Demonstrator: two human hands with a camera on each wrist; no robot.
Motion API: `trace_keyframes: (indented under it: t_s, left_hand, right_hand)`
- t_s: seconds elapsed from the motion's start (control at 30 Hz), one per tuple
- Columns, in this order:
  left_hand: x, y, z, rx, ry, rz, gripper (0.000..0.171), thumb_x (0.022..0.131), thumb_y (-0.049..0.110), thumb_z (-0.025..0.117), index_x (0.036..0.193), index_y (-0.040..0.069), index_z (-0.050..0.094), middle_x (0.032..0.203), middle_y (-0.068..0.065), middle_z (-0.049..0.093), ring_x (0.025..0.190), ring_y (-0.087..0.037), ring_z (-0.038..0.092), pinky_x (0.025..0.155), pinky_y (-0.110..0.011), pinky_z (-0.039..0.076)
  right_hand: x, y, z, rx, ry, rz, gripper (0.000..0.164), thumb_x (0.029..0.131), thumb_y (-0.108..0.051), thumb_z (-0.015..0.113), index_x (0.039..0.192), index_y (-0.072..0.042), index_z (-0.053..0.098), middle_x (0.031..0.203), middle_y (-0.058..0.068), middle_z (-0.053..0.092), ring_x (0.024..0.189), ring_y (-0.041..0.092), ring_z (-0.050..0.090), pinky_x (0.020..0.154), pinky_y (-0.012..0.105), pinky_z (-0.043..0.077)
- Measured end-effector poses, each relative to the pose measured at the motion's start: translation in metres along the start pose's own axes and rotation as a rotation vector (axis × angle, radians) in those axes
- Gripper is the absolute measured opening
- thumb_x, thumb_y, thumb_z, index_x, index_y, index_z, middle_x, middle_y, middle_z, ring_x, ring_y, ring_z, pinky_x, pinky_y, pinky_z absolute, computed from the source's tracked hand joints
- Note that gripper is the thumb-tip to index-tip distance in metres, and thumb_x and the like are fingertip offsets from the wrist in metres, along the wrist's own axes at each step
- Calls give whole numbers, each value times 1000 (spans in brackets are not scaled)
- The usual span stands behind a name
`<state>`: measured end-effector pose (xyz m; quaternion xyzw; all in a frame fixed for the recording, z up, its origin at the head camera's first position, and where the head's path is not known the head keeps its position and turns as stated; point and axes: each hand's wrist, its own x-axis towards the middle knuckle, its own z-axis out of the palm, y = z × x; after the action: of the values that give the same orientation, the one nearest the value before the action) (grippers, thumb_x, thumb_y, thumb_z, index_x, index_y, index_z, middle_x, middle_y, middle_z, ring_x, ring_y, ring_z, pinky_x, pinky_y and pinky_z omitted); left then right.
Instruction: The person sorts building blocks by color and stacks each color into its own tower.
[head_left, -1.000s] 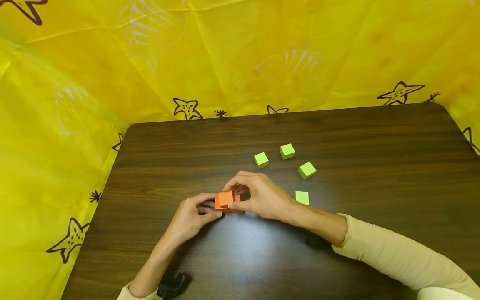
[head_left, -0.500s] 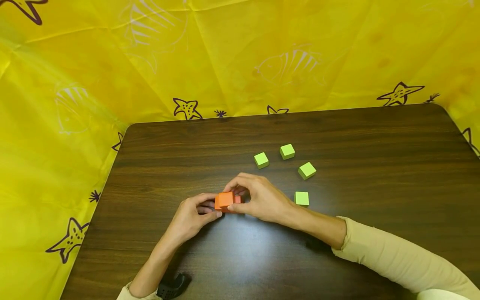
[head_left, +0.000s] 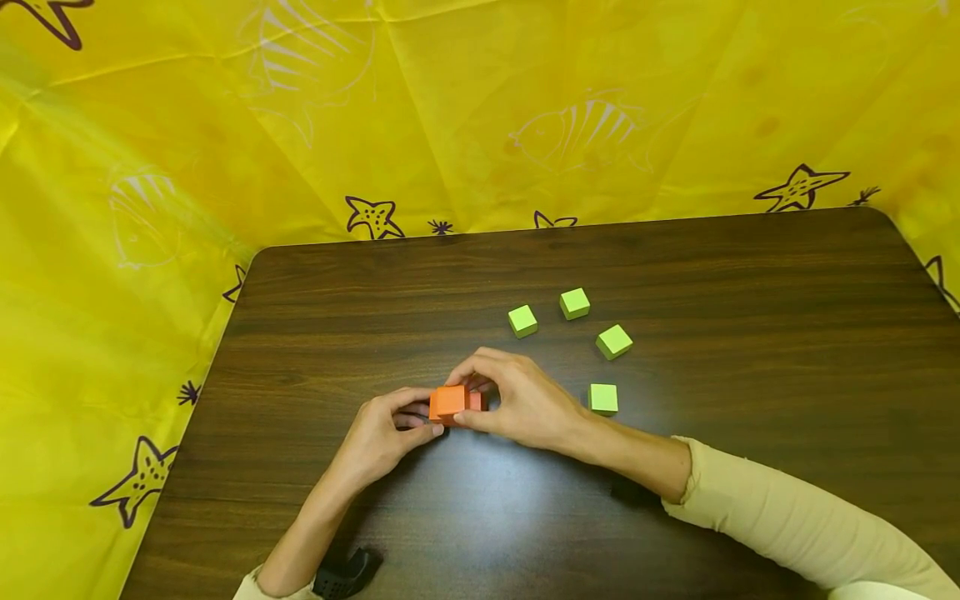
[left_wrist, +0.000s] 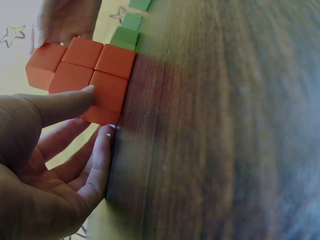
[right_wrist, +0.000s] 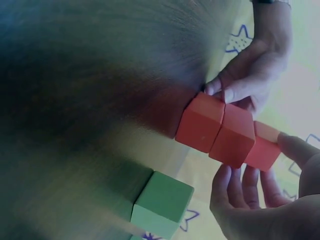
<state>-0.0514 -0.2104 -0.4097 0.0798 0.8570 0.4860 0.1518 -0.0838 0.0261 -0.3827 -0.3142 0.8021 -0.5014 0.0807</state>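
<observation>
Several orange cubes are stacked on the dark table; the stack's top cube [head_left: 450, 400] shows in the head view. In the left wrist view, lower cubes [left_wrist: 107, 90] stand side by side in two layers, with one cube [left_wrist: 46, 62] on top. My left hand [head_left: 382, 433] holds the stack low on its left side, thumb in front and fingers behind. My right hand [head_left: 525, 400] pinches the top cube [right_wrist: 262, 152] between thumb and fingers. It appears to sit against the cube [right_wrist: 232, 135] below. The right hand partly hides the stack's right side in the head view.
Several green cubes lie apart on the table [head_left: 300, 333]: one back left [head_left: 522, 321], one farther back [head_left: 574, 303], one to the right [head_left: 614, 342], one beside the right wrist [head_left: 603, 399]. A yellow patterned cloth [head_left: 450, 108] hangs behind.
The top orange cube has turned slightly and lines up more squarely with those below. My right hand has shifted slightly toward me with it. My left hand stays put.
</observation>
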Motion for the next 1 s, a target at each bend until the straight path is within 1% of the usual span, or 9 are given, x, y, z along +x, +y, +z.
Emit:
trace_keyframes:
  t_s: [0.27, 0.4, 0.47, 0.53, 0.63, 0.73, 0.8, 0.87, 1.0]
  left_hand:
    - [0, 0, 0, 14, -9, -14, 40, 84, 8, 81, 121, 6, 68, 108, -8, 69, 91, -17, 68, 82, -25, 56]
    - [-1, 0, -1, 18, -12, -13, 50, 82, 10, 82, 128, 7, 64, 110, -10, 69, 92, -17, 67, 82, -27, 56]
    - [-2, 1, -1, 28, -10, -3, 57, 80, 10, 84, 132, 9, 60, 114, -10, 67, 93, -18, 66, 82, -28, 56]
    - [-3, 3, -1, 56, -5, 19, 64, 78, 11, 86, 136, 12, 57, 120, -9, 65, 97, -19, 65, 83, -30, 56]
    - [-5, 8, -1, 119, 15, 72, 75, 75, 13, 89, 140, 16, 52, 128, -4, 60, 107, -19, 61, 88, -34, 55]
    - [-6, 14, -3, 149, 35, 124, 81, 73, 17, 90, 143, 15, 48, 135, -2, 56, 117, -21, 56, 94, -40, 52]
    - [-7, 17, -4, 141, 40, 144, 84, 73, 19, 91, 144, 16, 47, 137, -2, 55, 121, -21, 54, 97, -43, 49]
    - [-8, 19, -5, 132, 37, 152, 86, 73, 20, 91, 145, 16, 46, 138, -2, 55, 123, -20, 53, 100, -43, 48]
    - [-8, 24, -3, 133, 33, 179, 88, 71, 21, 92, 146, 21, 45, 141, -1, 52, 126, -19, 51, 101, -42, 46]
  right_hand:
    - [-1, 1, 0, -6, -7, 0, 30, 82, -17, 84, 108, -17, 68, 105, -9, 64, 92, 6, 62, 81, 31, 54]
    - [-2, 1, 0, 9, -9, -4, 33, 82, -18, 84, 110, -18, 68, 107, -10, 64, 95, 5, 62, 82, 33, 54]
    - [-3, 1, -2, 30, -16, -2, 34, 82, -19, 84, 112, -17, 67, 109, -9, 63, 97, 6, 63, 83, 34, 55]
    - [-4, 1, -5, 50, -19, 0, 36, 83, -20, 84, 114, -16, 67, 112, -7, 64, 99, 10, 64, 85, 35, 55]
    - [-7, 1, -13, 68, -7, -3, 37, 84, -20, 83, 116, -15, 66, 114, -4, 64, 101, 17, 66, 87, 37, 55]
    - [-11, 3, -24, 48, 29, -2, 37, 83, -19, 82, 116, -17, 65, 114, -7, 64, 101, 16, 65, 89, 36, 55]
    - [-14, 4, -31, 33, 52, 4, 38, 83, -18, 82, 116, -18, 66, 113, -10, 64, 101, 12, 64, 90, 33, 54]
    - [-17, 5, -38, 28, 69, 18, 38, 82, -18, 83, 117, -18, 66, 113, -11, 64, 101, 9, 63, 91, 32, 53]
    - [-22, 7, -48, 29, 88, 35, 40, 83, -19, 82, 119, -19, 65, 114, -11, 65, 100, 11, 65, 89, 33, 54]
